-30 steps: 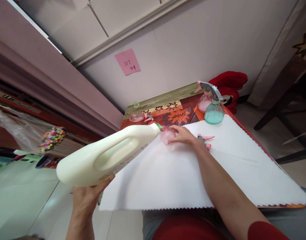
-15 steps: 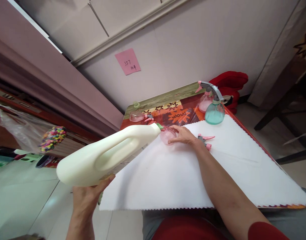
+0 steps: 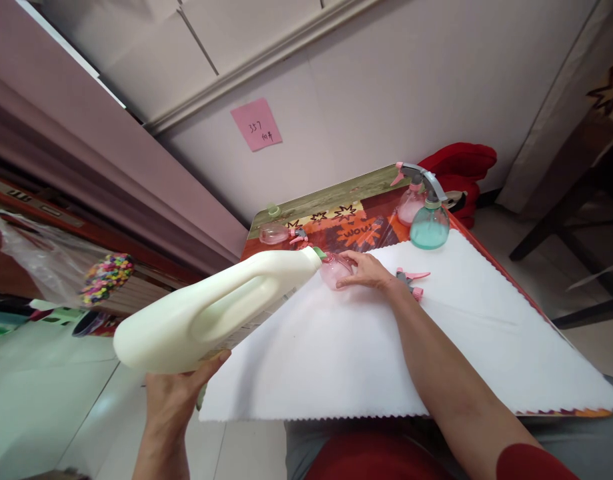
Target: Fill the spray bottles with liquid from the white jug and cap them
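Note:
A large pale green-white plastic jug (image 3: 186, 320) with a moulded handle is tilted sideways, its green-rimmed spout at the mouth of a small clear pink bottle (image 3: 335, 273). My left hand (image 3: 186, 380) supports the jug from below near its base, its fingers partly hidden behind it. Fingers of my right hand (image 3: 363, 272) are closed around the side of the pink bottle, which stands on the white cloth (image 3: 326, 360). Close to my right wrist lies a detached grey and pink spray head (image 3: 411, 283). Whether liquid is flowing cannot be made out.
At the table's far right stand a teal spray bottle (image 3: 429, 227) and a pink spray bottle (image 3: 410, 205). Another pink spray bottle (image 3: 275, 233) lies at the back left, near a green cap (image 3: 273, 210). A red plush toy (image 3: 459, 173) sits behind the right corner.

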{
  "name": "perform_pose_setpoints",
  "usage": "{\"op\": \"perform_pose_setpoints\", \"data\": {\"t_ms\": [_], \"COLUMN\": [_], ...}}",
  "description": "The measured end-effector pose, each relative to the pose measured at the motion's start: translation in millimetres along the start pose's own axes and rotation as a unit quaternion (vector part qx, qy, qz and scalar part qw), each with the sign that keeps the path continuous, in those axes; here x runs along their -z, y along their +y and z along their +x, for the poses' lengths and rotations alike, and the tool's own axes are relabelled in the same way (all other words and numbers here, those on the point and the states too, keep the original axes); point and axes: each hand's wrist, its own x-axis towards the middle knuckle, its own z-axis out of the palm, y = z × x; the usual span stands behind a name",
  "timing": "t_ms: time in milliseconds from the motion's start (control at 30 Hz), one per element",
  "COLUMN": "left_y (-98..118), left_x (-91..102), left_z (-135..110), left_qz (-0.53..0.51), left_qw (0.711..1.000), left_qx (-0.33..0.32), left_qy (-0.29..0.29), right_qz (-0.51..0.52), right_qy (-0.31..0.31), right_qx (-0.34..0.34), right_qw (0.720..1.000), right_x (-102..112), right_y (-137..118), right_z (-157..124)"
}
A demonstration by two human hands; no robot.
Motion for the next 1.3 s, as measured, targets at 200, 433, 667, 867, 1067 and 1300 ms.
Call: {"op": "perform_pose_setpoints", "data": {"t_ms": [200,433,667,867,1067,1300], "left_y": [-2.7,-2.8,-2.2,1.6,-0.9,-0.3], "left_x": [1.8,0.2,-1.4,-1.0,-2.3,-1.2], "left_z": [1.6,2.1,-0.1,-0.3,0.5,0.6], "left_qz": [0.003,-0.001,-0.017,0.004,-0.01,-0.005], "left_qw": [1.0,1.0,1.0,1.0,1.0,1.0], "left_qx": [0.004,-0.009,-0.004,-0.028,-0.016,-0.026], "left_qy": [-0.01,-0.005,0.004,-0.009,-0.003,-0.005], "right_qz": [-0.015,-0.007,-0.009,-0.007,-0.004,-0.008], "right_qy": [0.003,0.003,0.008,0.005,0.001,0.002], "right_qx": [-0.007,-0.008,0.001,-0.003,-0.005,-0.01], "right_qw": [1.0,1.0,1.0,1.0,1.0,1.0], "right_x": [0.4,-0.5,-1.3,-0.3,0.3,0.5], "right_y": [-0.4,0.0,2.0,0.1,-0.2,-2.1], "right_z": [0.5,0.4,0.9,0.2,-0.2,-0.2]}}
